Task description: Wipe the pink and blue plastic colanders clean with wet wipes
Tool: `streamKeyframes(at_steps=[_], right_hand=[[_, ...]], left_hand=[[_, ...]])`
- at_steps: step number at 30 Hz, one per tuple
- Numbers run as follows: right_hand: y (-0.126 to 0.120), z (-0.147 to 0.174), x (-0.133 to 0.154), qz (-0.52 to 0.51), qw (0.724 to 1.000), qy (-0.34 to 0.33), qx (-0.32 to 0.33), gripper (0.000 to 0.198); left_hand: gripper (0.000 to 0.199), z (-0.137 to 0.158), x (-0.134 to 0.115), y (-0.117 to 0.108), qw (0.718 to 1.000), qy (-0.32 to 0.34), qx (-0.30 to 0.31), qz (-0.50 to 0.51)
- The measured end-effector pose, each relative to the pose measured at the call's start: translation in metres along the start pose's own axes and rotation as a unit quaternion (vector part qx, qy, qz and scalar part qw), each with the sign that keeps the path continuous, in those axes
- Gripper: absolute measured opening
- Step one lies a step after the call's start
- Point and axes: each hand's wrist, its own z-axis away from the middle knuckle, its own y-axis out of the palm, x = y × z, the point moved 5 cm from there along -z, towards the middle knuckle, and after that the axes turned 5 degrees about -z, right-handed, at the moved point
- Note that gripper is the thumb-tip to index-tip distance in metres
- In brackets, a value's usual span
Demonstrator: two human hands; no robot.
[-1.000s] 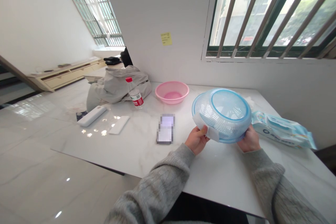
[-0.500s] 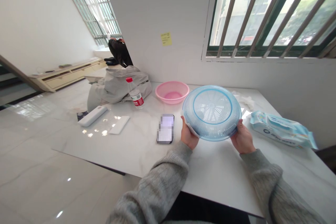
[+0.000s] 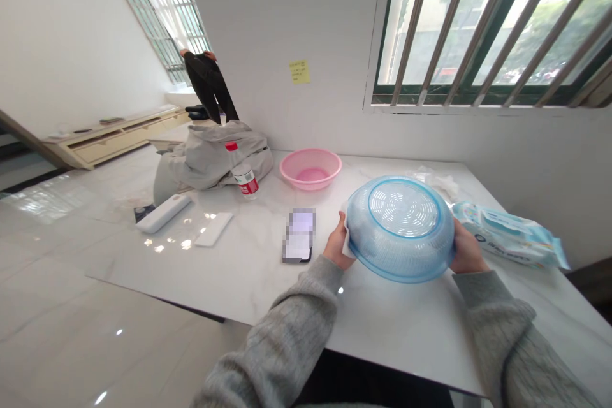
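"Nearest first: what are the hands doing?"

"The left hand [image 3: 338, 247] grasps one side of a translucent blue, round, ribbed plastic basin [image 3: 402, 252], its thumb raised along the wall. A thin white sheet [image 3: 350, 251] is caught between that hand and the basin. The right hand [image 3: 467, 250] grips the opposite side, some of its fingers hidden."

"Where exactly is the basin?"

"In front of the person, above the white marble-patterned tabletop [image 3: 382, 325], upside down and tilted, its slotted base facing up. I can't tell whether the rim touches the surface."

"What has just changed?"

"Half a second ago it was farther left and farther away; now it is nearer, its base tipped back so more of the near wall shows. A second ago the sheet lay broad across the front; only a sliver shows at the left now. I'd judge the basin is being turned, so the sheet bears on another stretch of wall."

"And beyond?"

"A dark-edged phone [image 3: 299, 236] lies to the left, a pale-blue soft plastic pack [image 3: 511, 236] just beside the right hand. Farther back are a round pink plastic basin [image 3: 310, 186] and a clear red-capped bottle [image 3: 246, 183]. Farthest off, a person in dark trousers [image 3: 208, 81]."
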Motion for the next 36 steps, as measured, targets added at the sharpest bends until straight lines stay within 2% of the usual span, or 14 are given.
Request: streamKeyframes(at_steps=[4, 10, 12, 16, 22, 29, 32, 36], right_hand=[[0.002, -0.001, -0.011, -0.005, 0.998, 0.055, 0.005, 0.029], [0.019, 0.012, -0.023, -0.01, 0.993, 0.098, 0.06, 0.029], [0.02, 0.014, -0.024, -0.023, 0.994, 0.095, 0.058, 0.025], [0.017, 0.014, -0.02, -0.045, 0.997, 0.063, 0.015, 0.029], [0.024, 0.016, -0.016, -0.039, 0.998, 0.05, 0.029, 0.034], [-0.006, 0.0, 0.001, -0.013, 0.999, 0.018, -0.031, 0.014], [-0.003, 0.0, -0.003, -0.02, 0.998, 0.057, -0.011, 0.026], [0.015, 0.009, -0.011, -0.037, 0.991, 0.12, 0.05, 0.048]], left_hand=[[0.065, 0.002, -0.002, 0.006, 0.999, 0.042, -0.016, 0.018], [0.072, 0.001, -0.007, 0.008, 0.993, 0.099, 0.003, 0.057], [0.07, -0.001, -0.005, 0.007, 0.992, 0.108, 0.004, 0.059], [0.07, -0.004, 0.0, 0.005, 0.993, 0.101, 0.001, 0.058], [0.069, -0.005, 0.002, 0.003, 0.994, 0.096, -0.005, 0.045], [0.074, 0.0, 0.006, 0.002, 1.0, 0.004, 0.024, -0.012], [0.075, 0.0, 0.0, 0.0, 0.999, 0.011, 0.026, -0.016], [0.074, -0.003, -0.004, 0.0, 0.997, 0.067, 0.019, 0.027]])
